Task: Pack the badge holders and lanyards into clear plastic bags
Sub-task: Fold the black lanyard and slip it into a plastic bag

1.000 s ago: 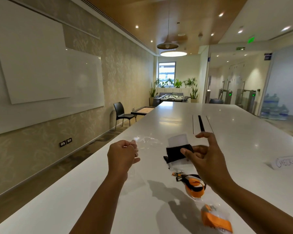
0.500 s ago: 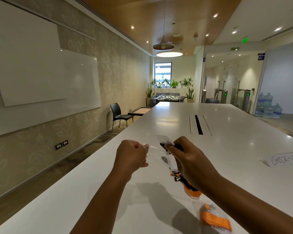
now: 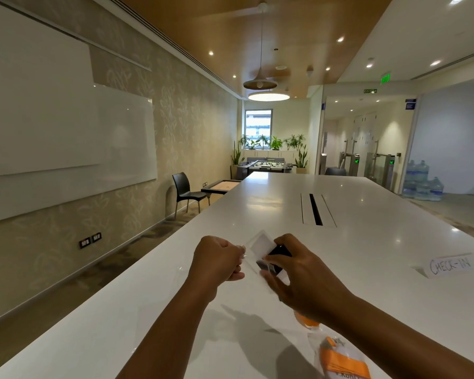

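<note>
Head view: the left hand [image 3: 216, 262] pinches the edge of a clear bag [image 3: 248, 259] above the table [image 3: 367, 242], likely to keep it open, while the right hand [image 3: 304, 280] grips a black badge holder [image 3: 278, 253] at its mouth to slide it in. Counted — one holder, one held bag, one orange lanyard [image 3: 305, 321] part-hidden under the right wrist, one packed bag [image 3: 342, 359] beside it.

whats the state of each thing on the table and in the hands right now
left hand: fingers curled, pinching clear bag edge
right hand: grips badge holder at the bag; how far in, cannot tell
orange lanyard: on table, mostly hidden under right wrist
packed bag: holds another orange lanyard, lies on table
</note>
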The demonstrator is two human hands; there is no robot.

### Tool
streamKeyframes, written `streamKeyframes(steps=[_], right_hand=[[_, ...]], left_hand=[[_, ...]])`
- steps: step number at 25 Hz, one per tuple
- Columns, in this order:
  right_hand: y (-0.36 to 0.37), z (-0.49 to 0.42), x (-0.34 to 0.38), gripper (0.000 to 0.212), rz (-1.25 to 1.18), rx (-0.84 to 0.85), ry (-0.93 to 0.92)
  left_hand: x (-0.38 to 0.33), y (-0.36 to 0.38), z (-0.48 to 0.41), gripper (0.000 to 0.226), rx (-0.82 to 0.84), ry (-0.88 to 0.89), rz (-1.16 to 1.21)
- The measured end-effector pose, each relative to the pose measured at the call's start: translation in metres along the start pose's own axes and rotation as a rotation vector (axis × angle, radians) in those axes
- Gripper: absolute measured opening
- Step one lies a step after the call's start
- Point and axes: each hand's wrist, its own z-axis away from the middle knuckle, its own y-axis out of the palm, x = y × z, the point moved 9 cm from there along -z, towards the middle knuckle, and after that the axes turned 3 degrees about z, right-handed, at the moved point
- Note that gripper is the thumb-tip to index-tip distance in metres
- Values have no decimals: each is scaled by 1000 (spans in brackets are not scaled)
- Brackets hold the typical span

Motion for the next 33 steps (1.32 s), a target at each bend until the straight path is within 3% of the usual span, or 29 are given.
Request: streamKeyframes(steps=[2,5,7,12,15,19,21,23,27,33], right_hand=[[-5,-1,1,17,45,-27,5],[-16,-2,-15,17,-18,-96,104],[-23,0,-28,22,-51,-152,179],[-36,15,-41,27,-35,-172,286],[-49,29,-57,24,-67,-182,344],[-60,44,-75,25,-71,-103,338],[-74,54,-80,31,-42,-121,337],[-98,64,-80,40,-77,-243,325],[-133,72,-73,75,-290,-402,306],[-136,71,-61,102,-352,-373,304]], left_hand=[[-4,3,4,27,29,3,11],[-11,13,20,69,9,41,45],[-12,27,32,77,-36,111,-83],[-17,41,47,37,-222,267,-215],[-38,45,67,25,-322,469,-365],[-67,60,85,4,-348,713,-356],[-76,63,87,8,-381,746,-390],[-83,69,86,16,-399,743,-440],[-99,82,87,23,-451,778,-502],[-112,109,104,13,-436,901,-497]])
